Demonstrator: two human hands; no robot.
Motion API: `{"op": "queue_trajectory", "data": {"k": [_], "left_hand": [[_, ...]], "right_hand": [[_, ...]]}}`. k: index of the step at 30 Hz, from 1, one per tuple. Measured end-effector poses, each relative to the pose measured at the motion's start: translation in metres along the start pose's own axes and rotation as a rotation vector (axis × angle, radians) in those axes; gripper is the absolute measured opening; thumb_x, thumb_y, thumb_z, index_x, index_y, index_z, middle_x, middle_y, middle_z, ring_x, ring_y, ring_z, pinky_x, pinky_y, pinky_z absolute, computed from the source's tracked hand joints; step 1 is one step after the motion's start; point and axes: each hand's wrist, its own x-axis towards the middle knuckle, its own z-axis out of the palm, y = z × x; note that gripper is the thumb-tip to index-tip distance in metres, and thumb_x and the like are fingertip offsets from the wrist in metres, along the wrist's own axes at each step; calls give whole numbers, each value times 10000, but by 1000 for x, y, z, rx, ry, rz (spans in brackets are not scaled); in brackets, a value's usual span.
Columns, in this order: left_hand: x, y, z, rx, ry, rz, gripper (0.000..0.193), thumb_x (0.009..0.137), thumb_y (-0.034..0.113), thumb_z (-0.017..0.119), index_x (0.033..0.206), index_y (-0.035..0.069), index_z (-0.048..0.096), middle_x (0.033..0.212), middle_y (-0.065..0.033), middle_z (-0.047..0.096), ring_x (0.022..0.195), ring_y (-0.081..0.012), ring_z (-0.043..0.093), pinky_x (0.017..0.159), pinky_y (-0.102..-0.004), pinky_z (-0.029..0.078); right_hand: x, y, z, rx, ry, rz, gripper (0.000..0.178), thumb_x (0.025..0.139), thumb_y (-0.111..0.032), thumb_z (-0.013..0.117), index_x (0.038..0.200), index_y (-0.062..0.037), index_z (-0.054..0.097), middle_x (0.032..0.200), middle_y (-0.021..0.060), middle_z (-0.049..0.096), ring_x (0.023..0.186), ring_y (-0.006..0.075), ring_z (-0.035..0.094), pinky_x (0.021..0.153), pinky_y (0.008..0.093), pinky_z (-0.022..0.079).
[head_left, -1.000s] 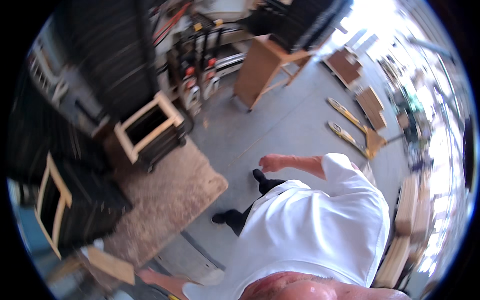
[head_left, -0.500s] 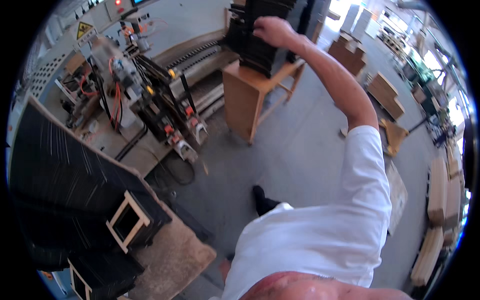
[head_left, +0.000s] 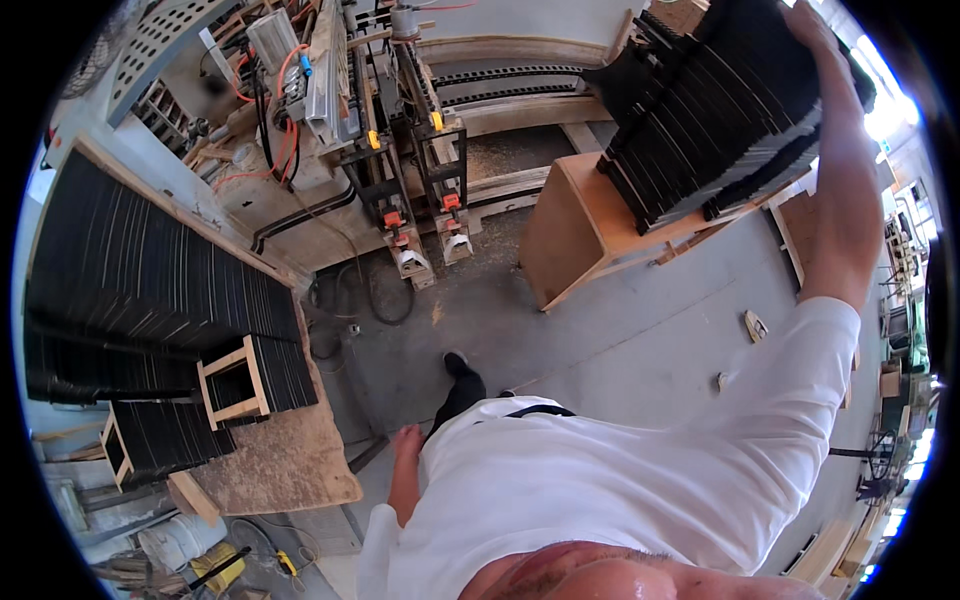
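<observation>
My right hand (head_left: 810,25) reaches far out at the upper right and lies against the top of a tall stack of thin black panels (head_left: 730,110), fingers stretched over its edge. The stack leans slightly and stands on a wooden table (head_left: 565,235). My left hand (head_left: 407,440) hangs low beside my body, away from any object; its fingers are mostly hidden. To the left, many black frames (head_left: 150,270) are packed upright in rows on a worn board (head_left: 275,465). A pale wooden frame face (head_left: 255,375) shows on the end of one row.
A machine with clamps (head_left: 400,225), hoses and rails fills the upper left and centre. A cable (head_left: 385,310) loops on the grey floor below it. A white bucket (head_left: 180,540) and a yellow container (head_left: 218,568) sit at the lower left. Small scraps (head_left: 755,325) lie to the right.
The view has swung, so the black stack now sits further right and looks larger. My right hand has shifted to the stack's far right top. More of my left hand shows.
</observation>
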Motion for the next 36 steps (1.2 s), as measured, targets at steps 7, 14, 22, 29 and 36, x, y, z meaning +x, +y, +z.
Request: {"op": "queue_trajectory", "data": {"k": [7, 14, 22, 29, 36], "left_hand": [[105, 100, 34, 313, -336, 308, 272, 852, 277, 604, 911, 23, 682, 832, -99, 671, 748, -217, 612, 646, -374, 491], [220, 232, 57, -106, -444, -136, 103, 919, 163, 562, 869, 76, 542, 689, -28, 531, 514, -121, 509, 381, -256, 372], [232, 316, 85, -96, -309, -37, 215, 922, 171, 589, 1093, 43, 562, 775, -40, 576, 564, -114, 537, 435, -245, 425], [164, 381, 143, -216, -710, 208, 177, 899, 205, 645, 995, 58, 621, 787, -24, 606, 626, -105, 572, 499, -239, 458], [29, 571, 110, -687, -1071, 631, 473, 919, 362, 618, 1244, 37, 507, 1255, -100, 565, 1076, -205, 591, 923, -375, 509]], "right_hand": [[115, 98, 33, 690, -245, -339, 464, 676, -394, 730, 945, -17, 707, 915, 191, 696, 774, 309, 662, 712, 416, 521], [83, 68, 7, 42, -301, -259, 338, 644, -337, 772, 808, -46, 721, 765, 100, 686, 748, 226, 637, 681, 379, 496], [57, 27, -10, 237, 1, -174, 375, 657, -245, 773, 970, -64, 675, 885, 115, 688, 836, 253, 632, 767, 376, 504], [-86, -116, -74, 518, 134, -560, 170, 768, -54, 639, 904, -33, 541, 746, 78, 575, 675, 163, 524, 600, 335, 444], [-226, -247, 104, 814, -17, -1161, 290, 744, -17, 640, 1011, -84, 548, 836, 109, 580, 894, 331, 567, 777, 432, 479]]}}
